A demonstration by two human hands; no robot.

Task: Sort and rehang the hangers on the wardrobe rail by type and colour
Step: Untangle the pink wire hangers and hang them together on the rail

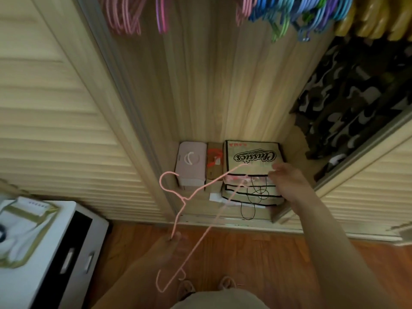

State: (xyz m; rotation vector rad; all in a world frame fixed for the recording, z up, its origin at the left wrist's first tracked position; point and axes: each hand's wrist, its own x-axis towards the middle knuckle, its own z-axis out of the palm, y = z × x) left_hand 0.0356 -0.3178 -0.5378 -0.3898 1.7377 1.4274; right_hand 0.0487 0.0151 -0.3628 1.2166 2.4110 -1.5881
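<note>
The left hand (171, 244) pinches a pink wire hanger (189, 197) by one shoulder, held low before the wardrobe. The right hand (287, 181) grips its far end, probably steadying it for rehanging among the pink hangers (124, 16) above.

My left hand (167, 248) sits low and near centre, forearm rising from the bottom edge. Its fingers are curled, with the fingertips (178, 236) pinching one thin arm of a pink wire hanger (185, 198). My right arm enters from the lower right and stretches forward and up, elbow nearly straight. The right hand (287, 184) is held palm down, wrist level with the forearm. Its fingers curl at the hanger's far shoulder end; the frame is blurred there, so I cannot tell whether that grip is closed on the wire.
</note>
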